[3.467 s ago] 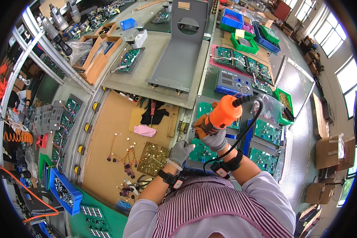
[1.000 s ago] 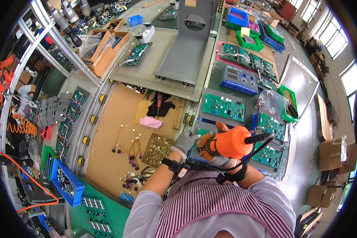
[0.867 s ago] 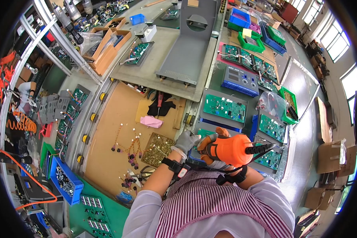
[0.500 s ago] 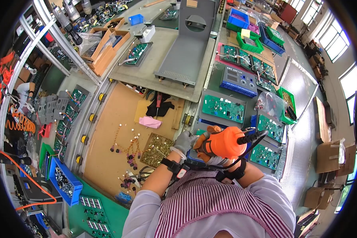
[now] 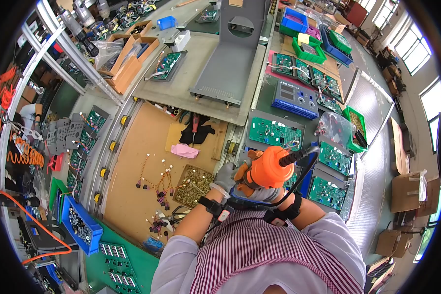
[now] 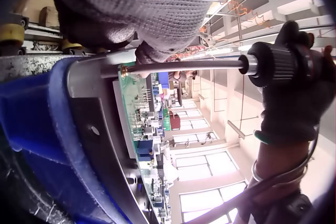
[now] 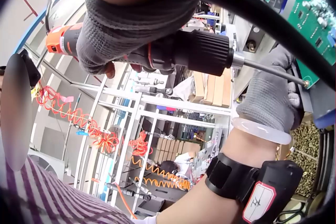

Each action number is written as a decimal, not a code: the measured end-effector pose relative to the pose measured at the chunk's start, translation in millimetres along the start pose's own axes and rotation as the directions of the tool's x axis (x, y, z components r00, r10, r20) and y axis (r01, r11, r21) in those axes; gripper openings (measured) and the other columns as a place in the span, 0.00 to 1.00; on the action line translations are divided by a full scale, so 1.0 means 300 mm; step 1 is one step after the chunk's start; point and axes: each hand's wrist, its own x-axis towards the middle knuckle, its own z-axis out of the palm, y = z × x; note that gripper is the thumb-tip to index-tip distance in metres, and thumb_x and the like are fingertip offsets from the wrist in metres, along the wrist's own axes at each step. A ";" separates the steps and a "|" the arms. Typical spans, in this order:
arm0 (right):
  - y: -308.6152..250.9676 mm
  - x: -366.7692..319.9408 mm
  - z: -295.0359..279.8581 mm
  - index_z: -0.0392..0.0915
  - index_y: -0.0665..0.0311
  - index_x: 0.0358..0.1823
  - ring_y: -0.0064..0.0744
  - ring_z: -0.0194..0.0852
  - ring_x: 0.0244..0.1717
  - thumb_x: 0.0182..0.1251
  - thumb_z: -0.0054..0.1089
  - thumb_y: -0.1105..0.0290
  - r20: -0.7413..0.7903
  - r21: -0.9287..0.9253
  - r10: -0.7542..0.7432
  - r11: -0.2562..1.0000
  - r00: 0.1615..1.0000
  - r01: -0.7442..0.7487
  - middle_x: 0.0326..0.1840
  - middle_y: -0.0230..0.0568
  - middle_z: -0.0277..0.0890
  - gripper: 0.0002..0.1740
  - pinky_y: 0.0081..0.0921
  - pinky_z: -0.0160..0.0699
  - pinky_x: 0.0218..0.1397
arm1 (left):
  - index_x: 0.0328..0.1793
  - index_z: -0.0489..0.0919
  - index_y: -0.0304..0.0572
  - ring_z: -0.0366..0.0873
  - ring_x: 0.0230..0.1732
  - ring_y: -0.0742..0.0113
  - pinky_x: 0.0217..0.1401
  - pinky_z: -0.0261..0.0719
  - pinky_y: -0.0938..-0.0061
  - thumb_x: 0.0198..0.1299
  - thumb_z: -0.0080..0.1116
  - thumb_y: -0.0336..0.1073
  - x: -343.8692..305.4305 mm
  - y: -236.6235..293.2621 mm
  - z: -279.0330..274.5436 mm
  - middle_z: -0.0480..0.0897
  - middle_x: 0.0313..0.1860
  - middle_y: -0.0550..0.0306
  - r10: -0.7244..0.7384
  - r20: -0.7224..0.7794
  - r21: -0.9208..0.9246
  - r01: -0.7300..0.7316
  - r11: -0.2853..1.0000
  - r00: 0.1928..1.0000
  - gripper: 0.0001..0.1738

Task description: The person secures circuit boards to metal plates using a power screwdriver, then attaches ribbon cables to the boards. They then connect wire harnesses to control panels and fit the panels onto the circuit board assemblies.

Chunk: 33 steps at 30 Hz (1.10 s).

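Observation:
My gloved right hand (image 5: pixel 259 192) grips an orange electric screwdriver (image 5: pixel 273 167) from which a black cord runs. In the left wrist view its long bit (image 6: pixel 194 66) reaches a brass screw (image 6: pixel 124 71) at the corner of a green circuit board (image 6: pixel 126 88). This board sits on a dark plate (image 6: pixel 86 108) above a blue bin (image 6: pixel 31 119). Close by the screw is my gloved left hand (image 5: pixel 224 177), its fingertips right at the board's corner. The right wrist view shows the left hand (image 7: pixel 268 95) beside the bit; I cannot tell what its fingers hold.
A box of brass screws (image 5: pixel 195 185) and wire harnesses (image 5: pixel 162 188) lie left of the hands. Another circuit board (image 5: pixel 275 131) and a blue control panel (image 5: pixel 295 100) are ahead. A grey metal chassis (image 5: pixel 220 68) stands at the back, and more boards (image 5: pixel 327 192) lie right.
The screwdriver first came down towards the left hand. Over the last second, its orange body has swung left and away from me. The left hand has moved only slightly.

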 end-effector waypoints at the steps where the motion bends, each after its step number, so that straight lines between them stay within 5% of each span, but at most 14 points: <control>1: -0.009 -0.005 0.000 0.70 0.59 0.40 0.38 0.75 0.36 0.40 0.66 0.66 -0.010 0.049 0.053 0.997 0.999 -0.053 0.31 0.36 0.76 0.22 0.33 0.73 0.43 | 0.44 0.71 0.37 0.74 0.41 0.65 0.43 0.71 0.71 0.55 0.56 0.42 -0.008 -0.003 -0.011 0.77 0.40 0.51 -0.022 0.025 -0.137 0.025 0.990 0.999 0.18; 4: -0.027 -0.025 -0.012 0.74 0.59 0.41 0.39 0.74 0.36 0.40 0.68 0.64 -0.013 0.128 0.124 0.984 0.992 -0.121 0.30 0.37 0.75 0.23 0.34 0.73 0.43 | 0.35 0.74 0.34 0.77 0.31 0.65 0.34 0.74 0.71 0.51 0.61 0.42 -0.020 0.073 -0.046 0.80 0.32 0.51 -0.134 0.134 -0.592 0.187 0.784 0.982 0.17; 5: -0.071 -0.020 -0.019 0.66 0.59 0.51 0.35 0.74 0.35 0.40 0.69 0.69 -0.006 0.396 0.184 0.903 0.983 -0.166 0.31 0.38 0.75 0.32 0.31 0.73 0.42 | 0.33 0.73 0.33 0.77 0.31 0.65 0.34 0.74 0.71 0.50 0.62 0.43 -0.050 0.204 -0.068 0.80 0.31 0.50 -0.203 0.210 -0.744 0.291 0.602 0.956 0.18; 6: -0.114 -0.015 -0.026 0.57 0.59 0.61 0.31 0.73 0.35 0.41 0.70 0.74 0.001 0.634 0.242 0.751 0.970 -0.188 0.32 0.39 0.75 0.43 0.28 0.73 0.41 | 0.33 0.73 0.33 0.77 0.30 0.65 0.34 0.74 0.71 0.50 0.61 0.43 -0.078 0.315 -0.085 0.80 0.31 0.50 -0.252 0.200 -0.658 0.320 0.681 0.947 0.18; 7: -0.104 -0.022 -0.055 0.47 0.58 0.64 0.30 0.73 0.34 0.42 0.69 0.78 -0.052 0.656 0.137 0.751 0.989 -0.070 0.33 0.41 0.75 0.48 0.28 0.74 0.40 | 0.33 0.73 0.33 0.77 0.29 0.65 0.34 0.74 0.70 0.51 0.61 0.43 -0.105 0.426 -0.101 0.80 0.31 0.50 -0.301 0.189 -0.563 0.354 0.746 0.935 0.18; 8: -0.093 -0.029 -0.085 0.37 0.57 0.68 0.29 0.73 0.33 0.44 0.68 0.82 -0.103 0.675 0.029 0.736 0.994 0.049 0.33 0.42 0.75 0.55 0.27 0.74 0.39 | 0.33 0.72 0.33 0.76 0.28 0.64 0.33 0.75 0.70 0.52 0.60 0.43 -0.127 0.519 -0.120 0.79 0.31 0.50 -0.288 0.078 -0.142 0.296 0.945 0.955 0.18; 9: -0.106 -0.020 -0.131 0.44 0.58 0.62 0.31 0.73 0.32 0.47 0.67 0.75 -0.151 0.674 -0.050 0.725 0.987 0.140 0.33 0.42 0.74 0.45 0.30 0.74 0.38 | 0.33 0.72 0.34 0.76 0.28 0.64 0.33 0.75 0.69 0.53 0.59 0.43 -0.127 0.566 -0.133 0.79 0.30 0.50 -0.210 -0.008 0.321 0.202 0.926 0.978 0.17; 10: -0.132 0.002 -0.181 0.52 0.59 0.57 0.33 0.73 0.31 0.50 0.66 0.69 -0.230 0.623 -0.084 0.752 0.969 0.214 0.32 0.42 0.74 0.37 0.33 0.74 0.37 | 0.36 0.71 0.36 0.75 0.26 0.66 0.29 0.76 0.71 0.57 0.55 0.38 -0.133 0.518 -0.137 0.77 0.31 0.52 -0.086 -0.070 0.318 0.104 0.942 0.994 0.12; 13: -0.198 0.018 -0.309 0.69 0.63 0.42 0.37 0.74 0.31 0.55 0.65 0.56 -0.490 0.497 -0.059 0.801 0.870 0.334 0.31 0.42 0.73 0.22 0.41 0.75 0.39 | 0.41 0.70 0.40 0.75 0.26 0.68 0.25 0.77 0.75 0.61 0.49 0.33 -0.107 0.475 -0.151 0.77 0.32 0.53 -0.047 -0.188 -0.298 -0.011 0.955 0.981 0.06; 15: -0.246 0.004 -0.359 0.73 0.68 0.31 0.38 0.77 0.35 0.51 0.69 0.59 -0.685 0.374 0.011 0.864 0.729 0.338 0.28 0.42 0.74 0.19 0.42 0.77 0.46 | 0.44 0.70 0.40 0.76 0.25 0.70 0.25 0.76 0.77 0.61 0.49 0.33 -0.104 0.565 -0.139 0.78 0.33 0.54 -0.092 0.029 -0.573 0.092 0.815 0.995 0.07; 19: -0.246 -0.054 -0.429 0.71 0.67 0.32 0.39 0.77 0.35 0.51 0.68 0.59 -0.764 0.336 0.018 0.865 0.645 0.373 0.28 0.41 0.73 0.20 0.43 0.77 0.47 | 0.46 0.70 0.43 0.76 0.24 0.74 0.24 0.76 0.79 0.64 0.47 0.34 -0.128 0.817 -0.035 0.79 0.31 0.55 -0.174 0.314 -0.632 0.343 0.695 0.933 0.07; 24: -0.230 -0.127 -0.493 0.72 0.67 0.33 0.37 0.77 0.34 0.55 0.64 0.61 -0.799 0.304 0.018 0.874 0.601 0.378 0.29 0.41 0.74 0.17 0.43 0.77 0.47 | 0.37 0.74 0.44 0.72 0.21 0.77 0.21 0.71 0.83 0.61 0.54 0.40 -0.081 0.844 0.080 0.77 0.27 0.60 -0.138 0.587 -0.526 0.506 0.684 0.798 0.09; 27: -0.187 -0.194 -0.527 0.66 0.61 0.53 0.35 0.74 0.36 0.52 0.64 0.48 -0.778 0.297 0.027 0.897 0.628 0.328 0.37 0.40 0.72 0.33 0.48 0.73 0.47 | 0.37 0.75 0.43 0.71 0.22 0.77 0.21 0.71 0.84 0.61 0.55 0.39 -0.052 0.842 0.163 0.76 0.27 0.61 -0.183 0.586 -0.520 0.539 0.662 0.790 0.08; 33: -0.137 -0.228 -0.572 0.66 0.62 0.51 0.39 0.76 0.37 0.57 0.61 0.50 -0.791 0.244 -0.030 0.901 0.611 0.359 0.36 0.41 0.74 0.29 0.49 0.73 0.46 | 0.39 0.76 0.42 0.74 0.26 0.75 0.23 0.72 0.83 0.59 0.57 0.36 -0.004 0.837 0.268 0.79 0.32 0.58 -0.179 0.635 -0.591 0.622 0.513 0.751 0.07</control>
